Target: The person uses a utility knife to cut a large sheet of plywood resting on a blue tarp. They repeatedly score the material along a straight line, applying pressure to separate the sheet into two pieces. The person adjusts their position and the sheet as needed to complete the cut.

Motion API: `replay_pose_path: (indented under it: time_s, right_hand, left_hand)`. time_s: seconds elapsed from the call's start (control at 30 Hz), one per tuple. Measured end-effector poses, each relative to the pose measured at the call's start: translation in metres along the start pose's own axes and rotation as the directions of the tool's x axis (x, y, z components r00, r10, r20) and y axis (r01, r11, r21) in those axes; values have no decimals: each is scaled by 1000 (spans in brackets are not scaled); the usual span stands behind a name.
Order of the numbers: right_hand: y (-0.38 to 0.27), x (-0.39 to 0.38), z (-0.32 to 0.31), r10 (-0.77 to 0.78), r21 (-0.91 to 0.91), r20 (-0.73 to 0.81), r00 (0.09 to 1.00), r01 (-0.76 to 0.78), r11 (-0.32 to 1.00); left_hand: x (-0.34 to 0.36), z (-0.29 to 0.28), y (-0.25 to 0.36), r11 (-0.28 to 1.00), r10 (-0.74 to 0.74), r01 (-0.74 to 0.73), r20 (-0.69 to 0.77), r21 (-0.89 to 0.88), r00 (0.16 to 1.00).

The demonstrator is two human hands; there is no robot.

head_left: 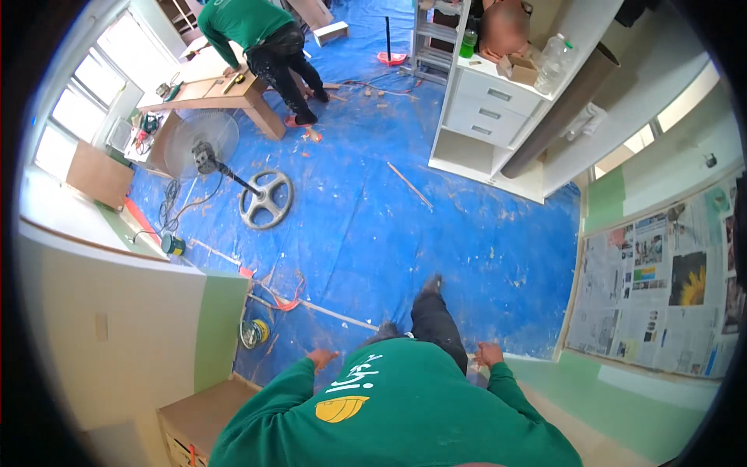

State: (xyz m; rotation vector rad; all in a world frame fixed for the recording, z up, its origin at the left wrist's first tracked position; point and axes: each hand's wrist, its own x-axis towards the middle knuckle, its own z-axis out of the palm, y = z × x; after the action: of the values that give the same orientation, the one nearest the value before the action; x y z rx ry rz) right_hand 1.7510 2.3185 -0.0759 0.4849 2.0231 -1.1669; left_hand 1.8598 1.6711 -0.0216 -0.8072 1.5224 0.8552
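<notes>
I stand on a blue floor tarp (373,233) in a green sweatshirt, with my dark trouser leg and shoe (430,300) stepping forward. My left hand (321,359) hangs at my side, empty, fingers loosely apart, nearest a thin wooden strip (327,310) lying on the tarp. My right hand (489,355) also hangs free and holds nothing, close to the green wall base at the right.
A pedestal fan (206,148) with a round base (266,200) stands at the left. A co-worker in green (257,31) bends over a wooden table (210,92). Farther back stands a white drawer cabinet (486,109). Newspaper sheets (661,288) cover the right wall. A cable reel (254,332) lies near a wooden box (202,416).
</notes>
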Motion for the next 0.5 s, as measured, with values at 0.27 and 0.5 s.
replay_pose_path:
  time_s: [0.27,0.5]
  right_hand:
    - [-94,134,-56,95,-794,380,920,271,544]
    - [-409,389,-132,-431,-830,227,874,404,383]
  left_hand:
    - [-2,-67,119,883,445,-469,-276,-22,852]
    - [-40,-140,289,887,224,-373,-454,-271,863]
